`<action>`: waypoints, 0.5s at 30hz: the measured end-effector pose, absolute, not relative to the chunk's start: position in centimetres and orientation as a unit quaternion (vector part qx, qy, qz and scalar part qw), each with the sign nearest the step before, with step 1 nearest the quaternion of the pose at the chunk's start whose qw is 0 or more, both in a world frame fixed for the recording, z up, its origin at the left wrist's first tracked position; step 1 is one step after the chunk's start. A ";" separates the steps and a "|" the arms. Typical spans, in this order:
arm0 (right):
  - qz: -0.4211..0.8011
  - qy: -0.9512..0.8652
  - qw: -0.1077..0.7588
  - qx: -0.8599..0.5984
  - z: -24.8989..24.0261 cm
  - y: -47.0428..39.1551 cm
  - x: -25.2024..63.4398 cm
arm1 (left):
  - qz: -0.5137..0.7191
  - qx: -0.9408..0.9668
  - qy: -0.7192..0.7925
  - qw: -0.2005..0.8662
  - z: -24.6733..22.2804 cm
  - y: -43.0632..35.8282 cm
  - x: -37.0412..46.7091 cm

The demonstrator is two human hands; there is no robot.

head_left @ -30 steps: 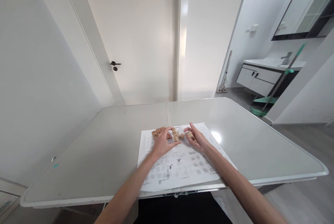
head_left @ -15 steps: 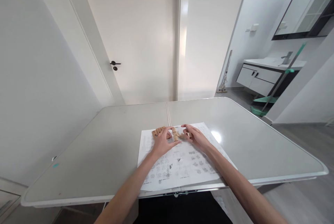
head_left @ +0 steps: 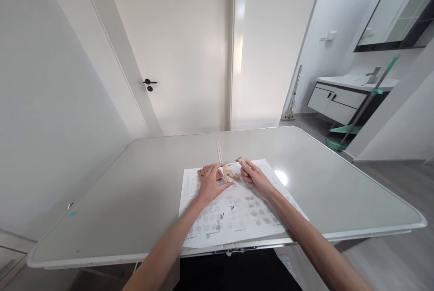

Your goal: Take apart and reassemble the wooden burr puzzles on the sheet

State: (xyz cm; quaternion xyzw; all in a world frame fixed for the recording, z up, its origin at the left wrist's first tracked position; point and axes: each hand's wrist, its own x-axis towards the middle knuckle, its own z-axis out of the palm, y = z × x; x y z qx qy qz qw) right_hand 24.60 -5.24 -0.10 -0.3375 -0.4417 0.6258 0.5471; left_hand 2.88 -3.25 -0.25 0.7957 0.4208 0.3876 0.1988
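Observation:
A small upright group of light wooden blocks [head_left: 226, 172] stands on the printed sheet [head_left: 230, 218]. My left hand [head_left: 210, 185] curves around its left side, thumb at the near edge and index finger at the far edge. My right hand [head_left: 255, 176] pinches a small wooden piece [head_left: 239, 159] just above the sheet's far edge. Between the hands, a loose wooden piece [head_left: 236, 176] touches or lies beside the block group; I cannot tell which. Darker brown wooden pieces [head_left: 202, 171] with black marks lie behind my left fingers, partly covered.
The grey folding table [head_left: 111, 200] has a pale rim and a centre seam. Beyond it is a closed white door [head_left: 183, 47]. To the right are a washbasin cabinet [head_left: 339, 96], a mop [head_left: 293, 96] and a green dustpan [head_left: 337, 144].
My right fingertips have closed on a small wooden piece, now raised at the sheet's far edge. The left hand stays nearly still around the block group.

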 end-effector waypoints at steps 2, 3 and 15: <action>0.628 -0.449 0.538 -0.337 0.0 -5.4 24.6 | 0.386 0.797 0.420 0.197 -0.2 -3.3 2.9; 0.631 -0.452 0.533 -0.336 0.0 -5.4 24.6 | 0.385 0.799 0.419 0.197 -0.2 -3.3 2.8; 0.625 -0.485 0.509 -0.338 -0.9 -5.0 24.5 | 0.382 0.802 0.422 0.183 -0.2 -3.3 2.8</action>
